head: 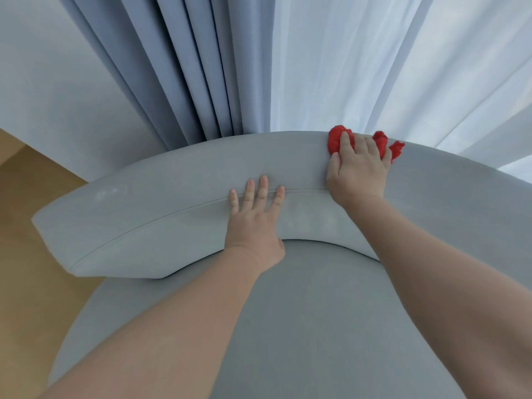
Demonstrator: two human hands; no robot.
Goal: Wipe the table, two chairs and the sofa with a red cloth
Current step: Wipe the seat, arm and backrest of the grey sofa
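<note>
A grey upholstered chair fills the view, with a curved backrest (161, 197) and a round seat (302, 312). My left hand (254, 220) lies flat on the inner face of the backrest, fingers straight and spread over its seam. On the top of the backrest to the right, my right hand (358, 168) presses a crumpled red cloth (335, 141). The cloth bunches out beyond the fingertips, near the back rim.
Blue-grey curtains (187, 67) and a sheer white curtain (374, 67) hang directly behind the chair and touch its back. A white wall (43, 82) stands at the left. Wooden floor (23, 226) shows to the left of the chair.
</note>
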